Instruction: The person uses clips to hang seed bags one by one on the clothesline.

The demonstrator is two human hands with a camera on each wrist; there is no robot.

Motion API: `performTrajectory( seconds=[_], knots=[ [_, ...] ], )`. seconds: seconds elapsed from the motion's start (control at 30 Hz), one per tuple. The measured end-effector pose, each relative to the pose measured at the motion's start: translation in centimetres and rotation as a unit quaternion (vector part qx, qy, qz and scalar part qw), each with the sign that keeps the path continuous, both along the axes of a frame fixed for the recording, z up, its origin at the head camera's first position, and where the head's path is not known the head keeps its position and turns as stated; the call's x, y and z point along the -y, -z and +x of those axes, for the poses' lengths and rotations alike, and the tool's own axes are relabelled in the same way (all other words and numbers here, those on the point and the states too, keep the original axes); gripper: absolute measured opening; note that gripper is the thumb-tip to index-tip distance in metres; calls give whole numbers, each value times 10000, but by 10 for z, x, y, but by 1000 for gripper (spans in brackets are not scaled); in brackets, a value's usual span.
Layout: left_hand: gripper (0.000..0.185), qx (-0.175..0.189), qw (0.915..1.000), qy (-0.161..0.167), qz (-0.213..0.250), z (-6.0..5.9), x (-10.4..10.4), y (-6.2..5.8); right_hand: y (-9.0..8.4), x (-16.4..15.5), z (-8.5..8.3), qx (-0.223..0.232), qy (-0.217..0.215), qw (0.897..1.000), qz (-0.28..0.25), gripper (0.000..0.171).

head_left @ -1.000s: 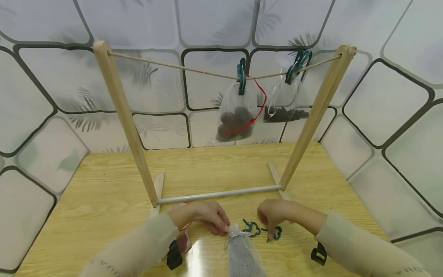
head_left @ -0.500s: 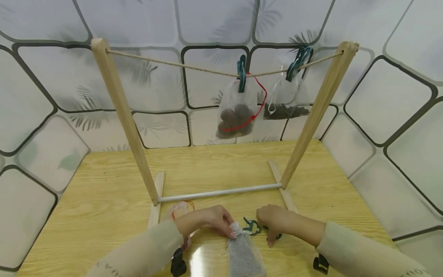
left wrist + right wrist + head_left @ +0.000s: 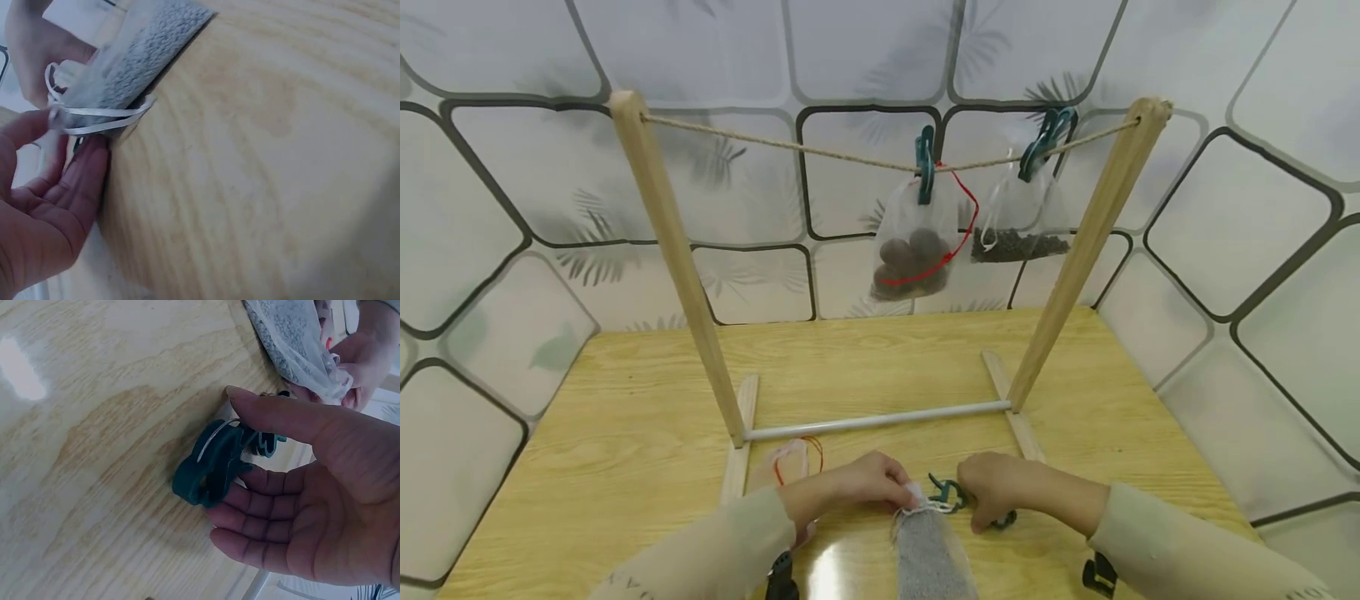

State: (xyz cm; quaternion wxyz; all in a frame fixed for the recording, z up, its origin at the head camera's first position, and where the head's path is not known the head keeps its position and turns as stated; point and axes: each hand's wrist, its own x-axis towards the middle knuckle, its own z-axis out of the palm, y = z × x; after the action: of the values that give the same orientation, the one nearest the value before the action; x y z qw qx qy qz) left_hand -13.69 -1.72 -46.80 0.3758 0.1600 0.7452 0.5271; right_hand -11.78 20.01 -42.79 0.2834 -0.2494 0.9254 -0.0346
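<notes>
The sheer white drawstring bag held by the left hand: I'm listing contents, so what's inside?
Small grey granules show through the sheer white drawstring bag; anything deeper is hidden behind them, and the left hand covers part of its top.

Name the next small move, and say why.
I'd likely raise the green clip: the right hand has its thumb and fingers around it, the left hand pinches the gray-filled bag at its neck, and two other bags hang from the rope by similar clips.
</notes>
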Motion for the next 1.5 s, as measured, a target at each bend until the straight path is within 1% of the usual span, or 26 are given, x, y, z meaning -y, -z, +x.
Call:
performTrajectory(
  seconds=[0.07,0.17,0.3,0.4,0.43,0.6,0.77,0.87,0.93,1.0,1.07,1.1,1.13,1.23,1.33,1.43,1.5],
  knots=[
    [11,137,9995,25,266,2,-2,2,-2,-2,0,19,-45,9999,-90,41],
    [9,321,9964,15,783,4,-5,4,-6,-6,-1,6,-133,9998,-170,36],
    [8,362,9891,-167,1415,4,-9,6,-10,-11,-5,-31,-145,9997,-202,32],
    [9,255,9844,-310,1713,2,-9,6,-11,-14,-9,-11,-144,9995,-275,30],
    [9,212,9834,-323,1773,1,-8,6,-11,-15,-10,-3,-163,9994,-315,29],
    [17,-233,9798,-332,1961,-3,-4,1,-13,-20,-16,48,-227,9980,-596,21],
    [21,-310,9743,-483,2178,-5,-2,-7,-18,-23,-20,12,-272,9950,-964,18],
    [22,-300,9759,-486,2107,-5,-2,-10,-18,-25,-23,86,-202,9924,-1214,18],
    [22,-274,9789,-415,1982,-6,-2,-12,-17,-27,-26,171,-89,9902,-1385,17],
    [22,-219,9826,-298,1819,-7,-1,-15,-16,-29,-28,345,124,9864,-1602,15],
    [22,-145,9855,-203,1679,-8,-1,-18,-15,-31,-31,620,539,9783,-1901,13],
    [23,-127,9867,-143,1617,-8,-1,-19,-15,-32,-32,777,786,9721,-2068,11],
    [23,-98,9875,-137,1567,-8,-1,-21,-16,-33,-33,949,1050,9644,-2232,10],
    [25,32,9893,-221,1443,-8,-1,-23,-17,-33,-34,1387,1829,9359,-2671,11],
    [24,154,9895,-354,1390,-8,1,-25,-18,-33,-35,1566,2378,9136,-2902,13],
    [22,289,9886,-451,1406,-10,3,-27,-18,-33,-36,1648,2767,8919,-3175,13],
    [20,420,9871,-507,1461,-11,5,-28,-17,-33,-37,1729,3001,8748,-3387,13]
  ],
)
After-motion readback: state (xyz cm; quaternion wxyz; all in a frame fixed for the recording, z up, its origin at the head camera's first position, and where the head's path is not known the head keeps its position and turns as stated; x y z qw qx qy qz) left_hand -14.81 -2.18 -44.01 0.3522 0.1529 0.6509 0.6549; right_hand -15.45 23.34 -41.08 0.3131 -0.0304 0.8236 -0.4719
